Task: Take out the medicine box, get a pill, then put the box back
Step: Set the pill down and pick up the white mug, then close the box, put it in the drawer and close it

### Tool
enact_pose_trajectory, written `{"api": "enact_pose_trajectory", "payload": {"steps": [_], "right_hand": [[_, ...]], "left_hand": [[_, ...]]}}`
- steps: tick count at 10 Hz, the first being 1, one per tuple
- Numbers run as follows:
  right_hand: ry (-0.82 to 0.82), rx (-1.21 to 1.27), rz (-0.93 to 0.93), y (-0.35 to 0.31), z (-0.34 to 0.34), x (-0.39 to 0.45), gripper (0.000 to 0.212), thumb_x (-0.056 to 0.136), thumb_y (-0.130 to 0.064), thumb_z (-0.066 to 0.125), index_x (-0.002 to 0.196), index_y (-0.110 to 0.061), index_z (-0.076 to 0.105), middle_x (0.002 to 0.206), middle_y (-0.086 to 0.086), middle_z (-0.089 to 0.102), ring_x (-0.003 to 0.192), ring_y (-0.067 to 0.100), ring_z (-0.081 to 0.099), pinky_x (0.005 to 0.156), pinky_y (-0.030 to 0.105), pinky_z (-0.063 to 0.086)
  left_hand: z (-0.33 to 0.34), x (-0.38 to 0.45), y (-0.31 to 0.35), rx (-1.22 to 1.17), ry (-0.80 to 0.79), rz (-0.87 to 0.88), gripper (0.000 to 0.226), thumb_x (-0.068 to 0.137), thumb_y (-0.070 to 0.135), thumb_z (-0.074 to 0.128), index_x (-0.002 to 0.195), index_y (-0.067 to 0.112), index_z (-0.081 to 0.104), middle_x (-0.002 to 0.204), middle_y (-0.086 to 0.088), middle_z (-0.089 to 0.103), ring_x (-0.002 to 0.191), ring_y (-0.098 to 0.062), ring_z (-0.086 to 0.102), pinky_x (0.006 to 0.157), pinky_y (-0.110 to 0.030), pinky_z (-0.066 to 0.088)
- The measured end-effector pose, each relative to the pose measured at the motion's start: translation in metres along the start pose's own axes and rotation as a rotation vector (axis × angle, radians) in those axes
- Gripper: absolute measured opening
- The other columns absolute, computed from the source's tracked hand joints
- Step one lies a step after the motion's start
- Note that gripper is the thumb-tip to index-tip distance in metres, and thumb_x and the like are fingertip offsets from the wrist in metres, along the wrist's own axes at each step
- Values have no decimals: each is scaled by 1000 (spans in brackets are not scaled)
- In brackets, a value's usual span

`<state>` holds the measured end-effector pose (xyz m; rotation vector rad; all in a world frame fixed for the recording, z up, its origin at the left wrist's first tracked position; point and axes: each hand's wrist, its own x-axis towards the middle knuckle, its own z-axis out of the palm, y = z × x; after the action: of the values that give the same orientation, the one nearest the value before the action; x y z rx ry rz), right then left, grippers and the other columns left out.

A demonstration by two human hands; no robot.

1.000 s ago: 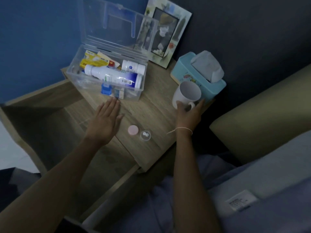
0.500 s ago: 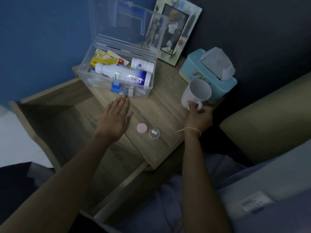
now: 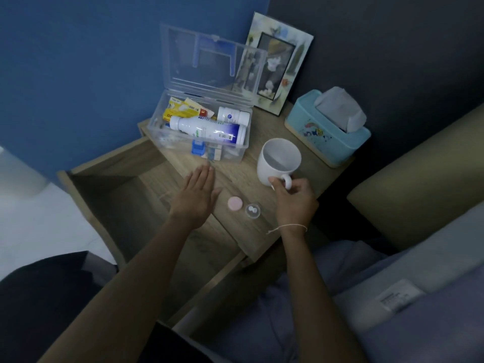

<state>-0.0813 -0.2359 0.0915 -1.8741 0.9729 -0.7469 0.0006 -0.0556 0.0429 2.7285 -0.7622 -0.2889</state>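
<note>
Medicine box (image 3: 167,132) (lid up) lies left-to-right; left hand (image 3: 195,197) flat, right hand (image 3: 294,203) fingers grip mug (image 3: 279,161) handle.

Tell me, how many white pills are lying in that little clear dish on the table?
2. The pills lie side by side in the small clear dish on the table, next to the pink cap. More may be hidden inside the bottles in the medicine box.
</note>
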Motion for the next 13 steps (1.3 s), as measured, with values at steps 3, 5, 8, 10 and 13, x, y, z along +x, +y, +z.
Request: {"api": "enact_pose_trajectory", "payload": {"steps": [3, 5, 8, 10, 13], "right_hand": [[-54, -24, -20, 12, -11, -20, 37, 65, -29, 85, 73, -4, 60, 77, 7, 70, 72, 23, 65, 68, 38, 53], [-83, -21, -46, 16, -9, -25, 36, 66, -29, 84, 73, -4, 59, 74, 3, 67, 71, 21, 64, 65, 33, 51], [-168, 43, 18, 8, -13, -31, 57, 72, -38, 78, 117, -16, 50, 118, 2, 63, 107, 19, 61, 89, 42, 53], [-146, -109, -427, -15, -9, -50, 54, 97, -36, 41, 144, -12, 34, 155, 10, 29, 143, 16, 17, 117, 42, 22], [-389, -279, -668, -58, 54, -45, 58, 99, -34, 24, 149, -10, 7, 157, 4, 2, 146, 17, -4, 120, 39, 0]], "left_hand": [[1, -6, 0, -5, -21, -10, 60, 102, 38, 20, 151, 9, 2, 162, -9, -1, 150, -21, -3, 122, -36, 0], [3, -6, -1, -4, -19, -12, 61, 102, 39, 21, 151, 9, 3, 162, -10, 1, 150, -21, -1, 122, -37, 2], [-3, -16, 3, -87, -43, -54, 60, 102, 39, 20, 151, 9, 2, 162, -8, -1, 149, -19, -3, 122, -35, 2], [-12, -41, 7, -134, 152, -113, 55, 102, 36, 21, 151, 14, 5, 162, -5, 5, 149, -18, 0, 115, -30, 2], [-55, -27, -19, -51, 354, -93, 56, 102, 34, 21, 151, 12, 6, 161, -9, 2, 149, -21, -1, 122, -36, 3]]}}
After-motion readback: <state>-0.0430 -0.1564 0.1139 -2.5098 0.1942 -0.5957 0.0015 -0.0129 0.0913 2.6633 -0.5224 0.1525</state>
